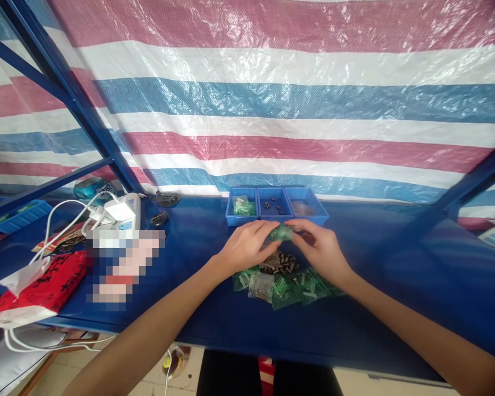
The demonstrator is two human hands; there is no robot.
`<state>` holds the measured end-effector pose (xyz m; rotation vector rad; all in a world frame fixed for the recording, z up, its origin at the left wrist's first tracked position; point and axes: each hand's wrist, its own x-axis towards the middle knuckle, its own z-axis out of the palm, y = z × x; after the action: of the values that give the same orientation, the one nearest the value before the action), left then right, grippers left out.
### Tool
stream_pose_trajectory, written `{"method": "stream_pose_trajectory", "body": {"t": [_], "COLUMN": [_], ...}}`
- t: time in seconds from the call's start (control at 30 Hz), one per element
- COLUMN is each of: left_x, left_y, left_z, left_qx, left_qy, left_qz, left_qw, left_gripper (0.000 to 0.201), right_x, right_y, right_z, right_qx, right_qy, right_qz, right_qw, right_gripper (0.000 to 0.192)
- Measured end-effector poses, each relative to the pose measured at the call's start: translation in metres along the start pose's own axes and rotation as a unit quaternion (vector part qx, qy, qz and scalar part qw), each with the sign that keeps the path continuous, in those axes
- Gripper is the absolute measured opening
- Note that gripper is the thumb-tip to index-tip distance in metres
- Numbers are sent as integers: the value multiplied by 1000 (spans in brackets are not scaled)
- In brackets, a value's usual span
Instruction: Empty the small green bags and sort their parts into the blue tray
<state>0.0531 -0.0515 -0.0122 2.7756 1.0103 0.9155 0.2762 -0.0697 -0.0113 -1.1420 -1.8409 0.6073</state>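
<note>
Small green bag [283,232] is up in both hands, between the fingertips, above the worktop [379,247]. Left hand [247,246]: fingers closed in on the bag's left side, index side over the top, thumb lower. Right hand [320,246]: fingers narrow, pinching the bag's right end; exact thumb contact hard to tell. Bag contents too small to make out.

Directly below the held bag, nearer the person: loose pile of small metal parts [287,264], brown and silvery, on the worktop between the two hands. In front of the pile, a row of flat bags: green bags [286,295] with light strips inside, plus one clear bag [261,286] among them toward the left.

Just beyond the hands, blue tray [241,221], three compartments. Left compartment: green packet [244,207]. Middle: a few small dark pieces [279,209]. Right: clear packet [302,208].

Far left on worktop: white power strip [134,212], red bag [61,280].
</note>
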Motion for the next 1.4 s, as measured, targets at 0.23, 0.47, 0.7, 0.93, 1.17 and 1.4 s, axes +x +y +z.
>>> {"method": "stream_pose_trajectory", "body": {"t": [0.23, 0.47, 0.7, 0.93, 1.17, 1.4], "left_x": [-1, 3, 2, 1, 1, 0], "left_y": [5, 17, 19, 11, 13, 7], "left_z": [2, 2, 5, 8, 3, 2], "left_qx": [-53, -109, -53, -84, -118, -60], "left_qy": [19, 69, 49, 56, 67, -20], "left_qz": [-46, -73, -24, -29, -85, -48], "left_qw": [997, 989, 997, 995, 987, 997], "left_gripper": [36, 30, 44, 35, 39, 62], "right_x": [-2, 1, -1, 0, -2, 3], "right_y": [-4, -10, -17, -19, -7, -6], "right_z": [0, 5, 2, 2, 5, 2], "right_qx": [-18, 3, 108, 152, 154, 262], "right_qy": [-10, 23, 21, -14, -33, 14], "right_qz": [20, 16, 45, 47, 93, 160], "right_qw": [1000, 1000, 993, 987, 983, 951], "right_gripper": [34, 41, 36, 24, 26, 33]}}
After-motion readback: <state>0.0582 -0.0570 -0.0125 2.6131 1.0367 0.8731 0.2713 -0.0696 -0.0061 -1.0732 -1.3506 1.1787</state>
